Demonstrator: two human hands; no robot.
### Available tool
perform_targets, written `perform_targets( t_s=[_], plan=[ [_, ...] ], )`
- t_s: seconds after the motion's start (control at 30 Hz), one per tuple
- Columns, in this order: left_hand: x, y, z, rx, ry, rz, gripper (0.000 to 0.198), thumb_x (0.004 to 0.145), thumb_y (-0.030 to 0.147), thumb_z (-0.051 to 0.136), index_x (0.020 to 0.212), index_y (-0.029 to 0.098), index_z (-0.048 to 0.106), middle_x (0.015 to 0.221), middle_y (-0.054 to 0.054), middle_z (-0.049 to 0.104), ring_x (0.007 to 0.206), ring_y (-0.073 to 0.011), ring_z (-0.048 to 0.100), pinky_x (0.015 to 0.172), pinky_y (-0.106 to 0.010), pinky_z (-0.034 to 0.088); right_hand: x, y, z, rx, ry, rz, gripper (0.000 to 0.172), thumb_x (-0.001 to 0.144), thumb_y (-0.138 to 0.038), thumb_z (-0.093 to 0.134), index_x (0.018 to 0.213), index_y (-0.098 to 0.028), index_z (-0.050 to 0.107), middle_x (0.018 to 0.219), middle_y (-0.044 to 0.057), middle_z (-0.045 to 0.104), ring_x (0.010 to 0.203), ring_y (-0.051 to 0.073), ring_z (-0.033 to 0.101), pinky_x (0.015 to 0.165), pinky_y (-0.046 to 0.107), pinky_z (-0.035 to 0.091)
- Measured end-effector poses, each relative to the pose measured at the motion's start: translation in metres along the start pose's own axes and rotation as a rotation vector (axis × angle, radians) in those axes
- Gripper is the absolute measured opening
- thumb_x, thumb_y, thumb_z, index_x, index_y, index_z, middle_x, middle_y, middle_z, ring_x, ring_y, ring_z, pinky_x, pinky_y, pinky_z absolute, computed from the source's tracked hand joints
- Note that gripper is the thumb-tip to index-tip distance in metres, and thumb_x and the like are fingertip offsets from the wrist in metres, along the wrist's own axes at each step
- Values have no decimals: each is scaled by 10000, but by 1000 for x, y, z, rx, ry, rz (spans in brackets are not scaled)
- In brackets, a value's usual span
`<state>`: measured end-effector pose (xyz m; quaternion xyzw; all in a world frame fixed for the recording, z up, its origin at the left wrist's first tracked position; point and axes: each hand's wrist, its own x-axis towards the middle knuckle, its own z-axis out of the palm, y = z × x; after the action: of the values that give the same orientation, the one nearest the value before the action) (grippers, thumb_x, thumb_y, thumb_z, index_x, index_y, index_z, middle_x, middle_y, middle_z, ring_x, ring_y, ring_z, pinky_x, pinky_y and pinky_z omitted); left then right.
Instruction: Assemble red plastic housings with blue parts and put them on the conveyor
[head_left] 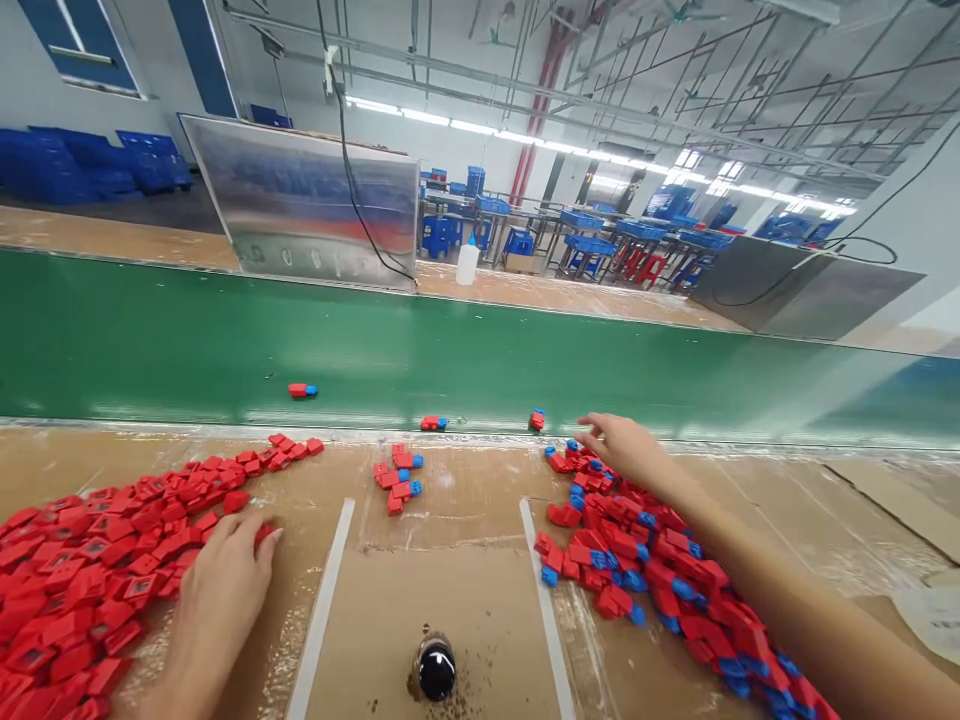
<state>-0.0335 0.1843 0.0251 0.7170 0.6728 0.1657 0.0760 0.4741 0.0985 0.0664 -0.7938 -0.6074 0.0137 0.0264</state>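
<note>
Where the left hand (pixel 225 585) rests, red pieces (pixel 82 570) heap.

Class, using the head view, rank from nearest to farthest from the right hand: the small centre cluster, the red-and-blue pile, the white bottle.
1. Red-and-blue pile, under the right hand, touching.
2. Small centre cluster, to its left.
3. White bottle, beyond the green belt.

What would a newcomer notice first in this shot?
First, the big heap of red parts at the left of the cardboard-covered bench, with the left hand resting on its edge. At the right, a long strip of red and blue parts runs up to the right hand at its far end. Behind both lies the wide green conveyor belt, with a few stray pieces on it.
</note>
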Motion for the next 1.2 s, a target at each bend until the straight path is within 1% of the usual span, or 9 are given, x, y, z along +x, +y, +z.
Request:
perform_targets(
  t_s=[0.13, 0.23, 0.43, 0.5, 0.7, 0.87, 0.97, 1.03, 1.2],
  plan=[
    [-3, -17, 4, 45, -74, -14, 334, 869, 331, 437, 1074, 170, 646, 1121, -126, 634, 848, -259, 662, 711, -344, 503, 77, -14, 31, -19, -112, -112, 435, 844, -156, 534, 1264, -247, 605, 1114, 100, 653, 877, 190, 649, 769, 259, 466],
    [-10, -25, -2, -22, -83, 56, 293, 839, 278, 460, 1032, 162, 647, 1067, -120, 655, 817, -235, 666, 778, -330, 497, 103, -12, 45, -38, -175, -199, 441, 761, -30, 526, 1096, -250, 709, 1117, 73, 651, 888, 172, 646, 784, 236, 463],
    [-33, -9, -15, -248, -72, 28, 236, 837, 352, 511, 922, 178, 646, 877, -92, 696, 763, -256, 657, 747, -364, 498, 95, 10, 47, -109, -156, -225, 255, 779, -109, 555, 949, -189, 727, 1087, 93, 649, 919, 211, 638, 790, 275, 452],
    [-45, -3, -19, -490, -109, -38, 269, 805, 390, 587, 971, 184, 637, 882, -73, 710, 750, -234, 668, 735, -339, 509, 86, 14, 48, -140, -145, -182, 197, 798, -123, 555, 912, -162, 711, 1027, 116, 670, 898, 230, 644, 762, 294, 448],
    [-87, 14, -25, -1191, -347, -125, 495, 794, 390, 668, 1234, 175, 596, 1106, -109, 711, 1109, -234, 604, 942, -326, 449, 59, -3, 35, -141, -52, -65, 208, 855, -172, 544, 1004, -74, 651, 966, 221, 682, 901, 293, 643, 727, 344, 440],
    [-116, 30, -13, -1413, -430, -236, 375, 719, 341, 763, 1045, 167, 698, 1030, -100, 738, 985, -203, 632, 848, -278, 471, 15, -49, 3, -28, 52, -114, 289, 923, -215, 437, 1100, -95, 632, 1052, 185, 647, 948, 258, 625, 816, 343, 457],
    [-128, 37, -4, -1454, -473, -260, 333, 697, 314, 786, 990, 175, 709, 1020, -78, 737, 944, -176, 638, 830, -250, 470, -42, -92, -12, 101, 68, -254, 263, 942, -241, 421, 1107, -181, 619, 1051, 103, 628, 935, 196, 618, 829, 293, 473],
    [-134, 42, 1, -1463, -508, -258, 340, 699, 313, 787, 997, 173, 706, 994, -70, 740, 915, -169, 650, 841, -252, 470, -86, -122, -16, 348, 66, -408, 236, 946, -225, 411, 1079, -177, 600, 1025, 102, 610, 911, 197, 612, 812, 317, 492],
    [-150, 51, 8, -1510, -565, -198, 355, 717, 325, 773, 1018, 163, 675, 977, -78, 741, 884, -185, 682, 874, -298, 482, -170, -171, -8, 526, -76, -544, 234, 951, -192, 425, 1143, -212, 558, 1051, 86, 600, 940, 192, 605, 821, 350, 509]
  ],
)
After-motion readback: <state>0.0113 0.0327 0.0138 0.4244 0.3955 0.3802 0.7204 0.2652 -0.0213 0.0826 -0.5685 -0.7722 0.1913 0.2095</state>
